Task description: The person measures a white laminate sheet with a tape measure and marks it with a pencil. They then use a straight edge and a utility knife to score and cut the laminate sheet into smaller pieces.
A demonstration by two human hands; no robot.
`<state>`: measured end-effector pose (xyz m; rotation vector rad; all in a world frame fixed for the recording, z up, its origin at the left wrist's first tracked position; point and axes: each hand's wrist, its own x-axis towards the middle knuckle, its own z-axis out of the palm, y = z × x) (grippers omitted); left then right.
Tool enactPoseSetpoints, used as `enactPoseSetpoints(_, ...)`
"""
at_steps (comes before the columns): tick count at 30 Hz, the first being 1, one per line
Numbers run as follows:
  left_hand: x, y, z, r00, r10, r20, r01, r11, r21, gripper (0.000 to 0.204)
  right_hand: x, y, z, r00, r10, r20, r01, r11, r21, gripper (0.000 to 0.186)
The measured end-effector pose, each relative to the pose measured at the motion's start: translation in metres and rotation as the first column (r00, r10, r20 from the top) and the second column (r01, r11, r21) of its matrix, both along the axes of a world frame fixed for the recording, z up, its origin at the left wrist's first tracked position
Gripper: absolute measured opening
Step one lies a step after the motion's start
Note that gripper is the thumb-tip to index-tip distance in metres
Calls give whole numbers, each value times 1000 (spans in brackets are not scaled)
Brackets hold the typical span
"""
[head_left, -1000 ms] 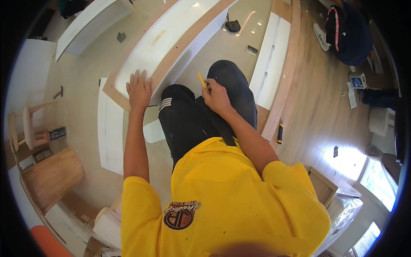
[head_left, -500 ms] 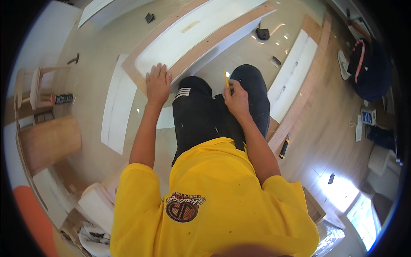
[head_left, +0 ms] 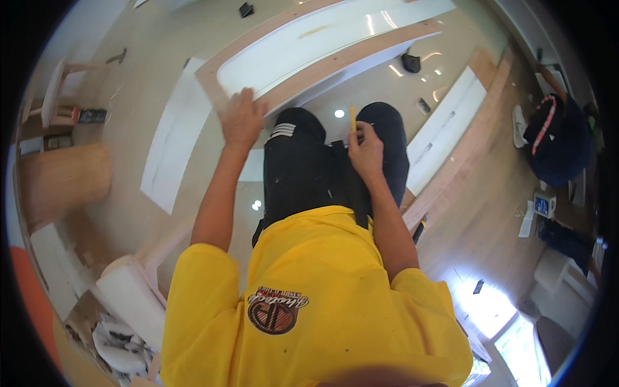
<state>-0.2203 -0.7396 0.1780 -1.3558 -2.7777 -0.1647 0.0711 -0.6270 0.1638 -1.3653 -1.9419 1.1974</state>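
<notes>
My left hand (head_left: 242, 124) is at the near left corner of a long white panel (head_left: 277, 68) with a wood-coloured border. Its fingers are spread and slightly smeared by motion; whether they touch the panel I cannot tell. My right hand (head_left: 366, 153) is closed round a slim yellow pencil (head_left: 353, 119), which points up and away from me over my right thigh. The panel slants from my left knee toward the far right, and its white side wall shows beneath the near border.
White boards lie on the floor left (head_left: 173, 135) and right (head_left: 448, 129), beside a long wooden plank (head_left: 451, 177). A black-and-yellow cutter (head_left: 420, 229) rests near my right elbow. A black rounded object (head_left: 411, 62) sits beyond my knees. Another person (head_left: 560, 138) crouches far right.
The whole view has shifted a little. My left hand, flat on the panel's corner before, has moved and now blurs near the border's edge. My right hand still holds the pencil.
</notes>
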Motion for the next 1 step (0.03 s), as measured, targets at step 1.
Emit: enactPoseSetpoints(1,-9,2,8,998,-16,67,22,995,-94,58,-1,1,-3,1000,-4,-5,4,1000,16,31)
